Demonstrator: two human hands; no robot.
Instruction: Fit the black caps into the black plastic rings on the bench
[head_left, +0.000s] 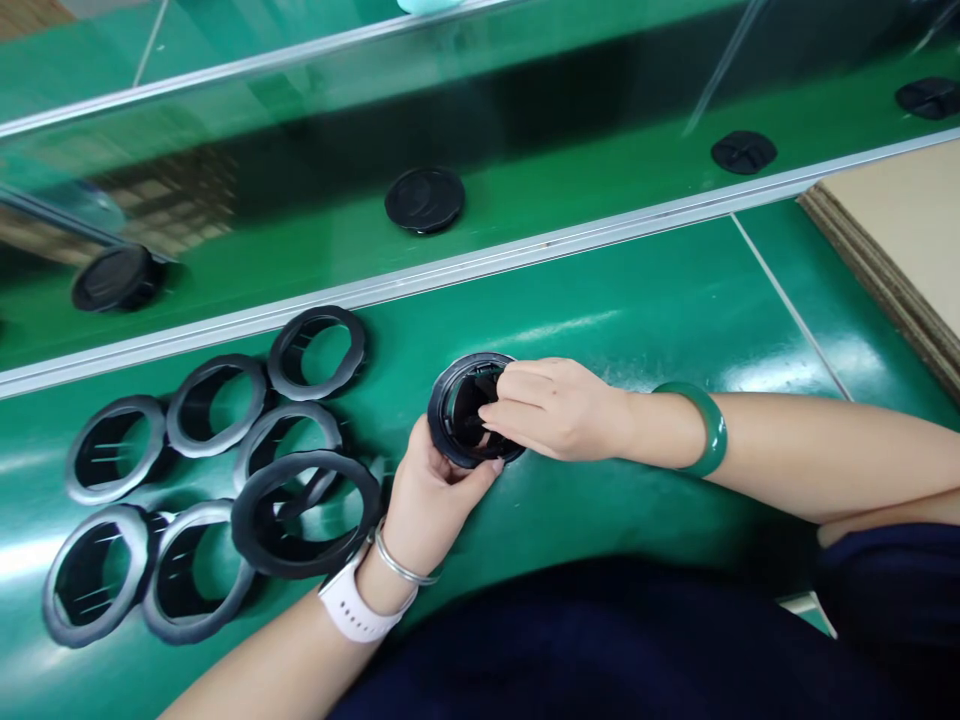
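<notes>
Green bench: black ring, insert inside, between left hand and right hand.

Black plastic rings matt; green table glossy; cardboard rough-edged; metal rail.

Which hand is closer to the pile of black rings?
Left. Left hand lies right beside the rings, cupping the round part; right hand is farther right, fingers on that part.
</notes>
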